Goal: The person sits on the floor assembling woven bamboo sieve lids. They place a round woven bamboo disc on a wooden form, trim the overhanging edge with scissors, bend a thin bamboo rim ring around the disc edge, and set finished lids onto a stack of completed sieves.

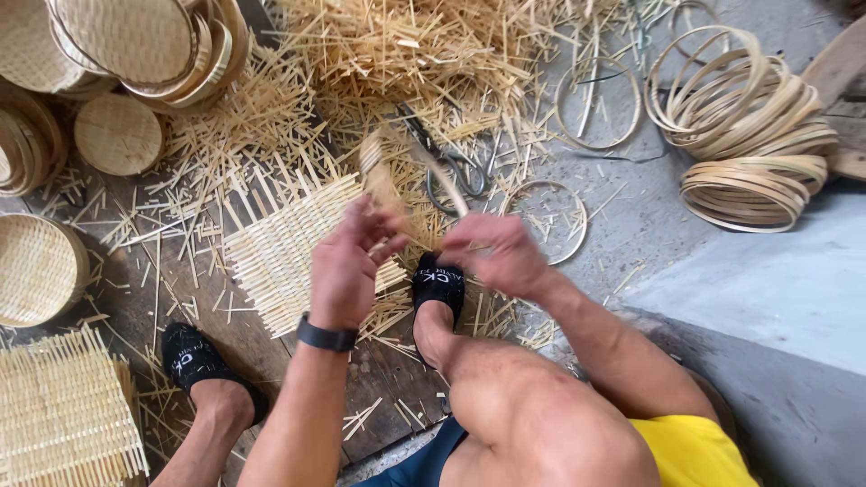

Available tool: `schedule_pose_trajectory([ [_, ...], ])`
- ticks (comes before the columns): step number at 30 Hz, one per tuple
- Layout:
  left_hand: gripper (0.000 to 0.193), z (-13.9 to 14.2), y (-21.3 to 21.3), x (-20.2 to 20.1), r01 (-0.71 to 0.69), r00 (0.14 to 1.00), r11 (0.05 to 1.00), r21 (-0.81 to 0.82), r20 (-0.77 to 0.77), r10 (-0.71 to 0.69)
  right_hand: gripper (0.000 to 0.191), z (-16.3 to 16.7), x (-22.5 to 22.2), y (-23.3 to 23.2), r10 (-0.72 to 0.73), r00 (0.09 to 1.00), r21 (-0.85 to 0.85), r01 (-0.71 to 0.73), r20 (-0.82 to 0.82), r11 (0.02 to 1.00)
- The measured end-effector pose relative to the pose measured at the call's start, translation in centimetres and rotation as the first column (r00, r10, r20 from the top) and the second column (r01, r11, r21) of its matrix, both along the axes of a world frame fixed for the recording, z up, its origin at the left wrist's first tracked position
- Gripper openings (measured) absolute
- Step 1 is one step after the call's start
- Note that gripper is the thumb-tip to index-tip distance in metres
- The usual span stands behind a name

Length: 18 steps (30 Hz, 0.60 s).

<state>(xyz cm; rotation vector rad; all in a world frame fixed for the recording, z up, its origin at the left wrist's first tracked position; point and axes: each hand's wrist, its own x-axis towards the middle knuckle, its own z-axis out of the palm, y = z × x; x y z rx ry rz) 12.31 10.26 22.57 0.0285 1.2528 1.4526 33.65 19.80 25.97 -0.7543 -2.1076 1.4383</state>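
Item: we held thin pale bamboo strips [383, 185] w/ both hands, left hand [347, 266] and right hand [496, 252] fingers pinched on them, above flat square woven bamboo mat [280, 248] on floor; grey metal scissors [451, 167] nearby.

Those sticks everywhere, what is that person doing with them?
A person sits on the floor working thin bamboo strips. The left hand and right hand are raised together, and a blurred strip sticks up between them. Under them lies a half-woven mat, its near edge under one black slipper. Scissors lie just beyond on the strip litter. Bamboo hoops are stacked to the right, finished round trays to the left.
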Motion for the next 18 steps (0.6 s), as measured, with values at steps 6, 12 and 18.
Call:
schedule_pose_trajectory([
  [6,0.025,3.3,-2.1,-2.9,-0.112,0.99,0.99,0.086,0.092,0.104,0.041,6.0,-3.9,-0.9,0.09,0.996,0.689,-0.046,-0.028,0.723],
  [12,0.023,3.7,-5.2,-1.9,0.08,0.987,0.991,0.106,0.13,-0.094,0.02,4.0,-7.3,-0.8,0.201,0.979,0.602,-0.133,-0.046,0.787],
  [18,0.066,5.2,-4.5,-5.8,0.34,0.937,0.937,-0.079,0.112,-0.33,0.016,2.3,-11.1,-2.0,0.332,0.943,0.742,-0.2,-0.032,0.64],
])
